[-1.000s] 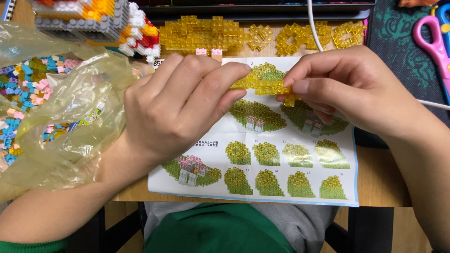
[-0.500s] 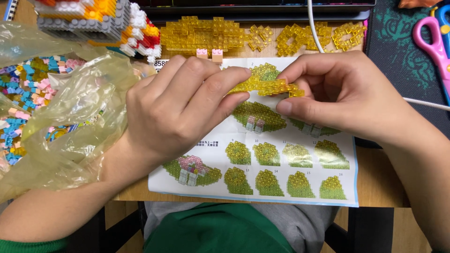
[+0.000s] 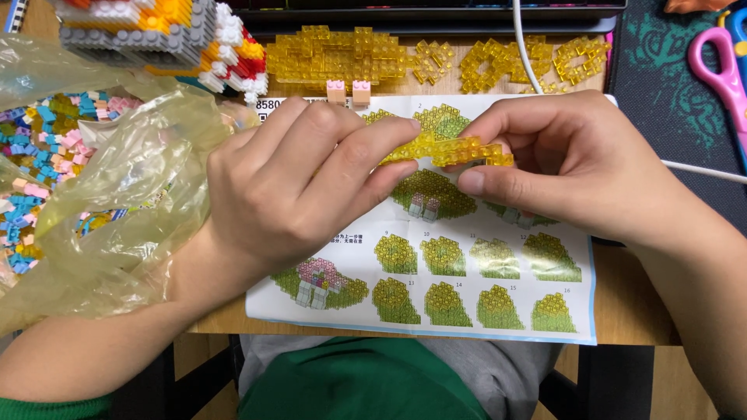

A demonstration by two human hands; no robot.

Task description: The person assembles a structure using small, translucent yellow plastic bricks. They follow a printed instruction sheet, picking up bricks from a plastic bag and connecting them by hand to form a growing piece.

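left hand (image 3: 311,187): mine, centre of the frame, fingers clenched around the left end of the yellow brick strip (image 3: 447,149); thumb below, index and middle above, which steadies that end so it does not flex.
right hand (image 3: 576,167): mine, right of centre, pinching the right end of the same strip between thumb underneath and fingertips on top; both ends gripped, apparently so the small joints can be pressed together.
yellow brick strip: translucent, thin, roughly level, held in the air between both hands just above the instruction sheet (image 3: 467,288); not touching the sheet as far as i can tell.
instruction sheet: lies flat on the desk below my hands, pictured steps facing me, placed where i can compare the strip with the drawings; its upper part is hidden by the hands.
finished yellow sections (image 3: 342,56): laid out in a row along the top of the frame, beyond the sheet, well apart from my grip.
pink bricks (image 3: 348,91): two, at the sheet's top edge.
plastic bag (image 3: 117,202): left of frame, crumpled and open beside my left wrist, with loose coloured bricks (image 3: 35,148) showing beneath it, near for picking.
built model (image 3: 163,31): upper left, grey, orange and white, only partly in view.
scissors (image 3: 720,66): pink-handled, upper right, on a dark mat (image 3: 661,101), clear of the work.
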